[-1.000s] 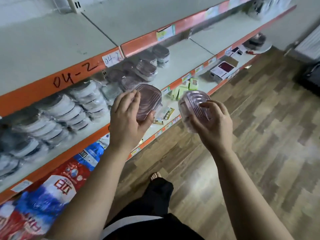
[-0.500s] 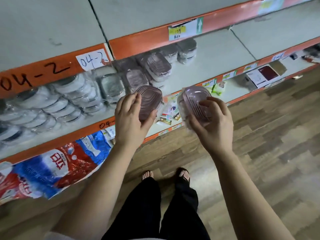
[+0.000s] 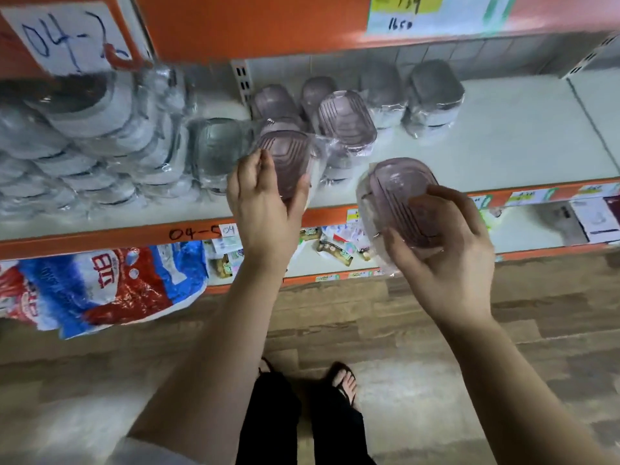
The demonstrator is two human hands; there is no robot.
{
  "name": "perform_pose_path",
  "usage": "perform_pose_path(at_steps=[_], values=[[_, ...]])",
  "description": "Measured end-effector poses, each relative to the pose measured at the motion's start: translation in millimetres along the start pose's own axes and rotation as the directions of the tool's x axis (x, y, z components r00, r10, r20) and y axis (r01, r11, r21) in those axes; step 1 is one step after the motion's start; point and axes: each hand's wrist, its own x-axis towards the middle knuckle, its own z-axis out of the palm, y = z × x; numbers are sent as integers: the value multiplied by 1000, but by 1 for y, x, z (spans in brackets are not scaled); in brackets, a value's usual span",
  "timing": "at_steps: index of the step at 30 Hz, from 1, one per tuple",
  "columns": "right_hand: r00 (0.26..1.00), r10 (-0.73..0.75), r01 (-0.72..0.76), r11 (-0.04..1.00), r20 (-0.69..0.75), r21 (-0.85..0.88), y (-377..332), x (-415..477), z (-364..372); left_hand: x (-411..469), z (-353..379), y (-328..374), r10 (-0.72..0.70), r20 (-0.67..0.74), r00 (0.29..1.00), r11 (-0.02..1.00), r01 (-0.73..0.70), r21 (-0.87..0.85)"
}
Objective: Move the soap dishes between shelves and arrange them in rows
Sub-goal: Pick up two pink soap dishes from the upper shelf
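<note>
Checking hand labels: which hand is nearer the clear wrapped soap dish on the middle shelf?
Left. The left hand, holding a pink soap dish, is just right of the clear dish; the right hand holds a second pink dish farther right.

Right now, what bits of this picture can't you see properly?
All in the head view:
- Left pink dish: lower half hidden behind the left hand.
- Right pink dish: near end covered by fingers of the right hand.
- Wrapped grey dishes: blurred and shiny, can't be counted.
- Price label: cut by the top edge, writing smeared.
- Small packets: too small to read, partly behind the hands.
</note>
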Motion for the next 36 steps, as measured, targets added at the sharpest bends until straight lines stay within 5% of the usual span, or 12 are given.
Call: perform_pose_path(at_steps=[10, 18, 25, 31, 36], values=[[999, -43, 43, 999, -12, 6, 48, 20, 24, 60, 81, -11, -74, -132, 988, 983, 95, 156], [994, -103, 105, 993, -41, 53, 47, 38, 46, 38, 87, -11, -47, 121, 992, 962, 12, 273], [983, -149, 157, 985, -109, 75, 35, 104, 87, 17, 58, -11, 126, 89, 988, 966, -143, 214], [975, -173, 175, 985, -140, -4, 21, 147, 120, -1, 47, -13, 121, 76, 990, 975, -133, 175], [990, -139, 134, 981, -28, -138, 17, 147, 133, -5, 43, -15, 139, 70, 988, 975, -149, 164]])
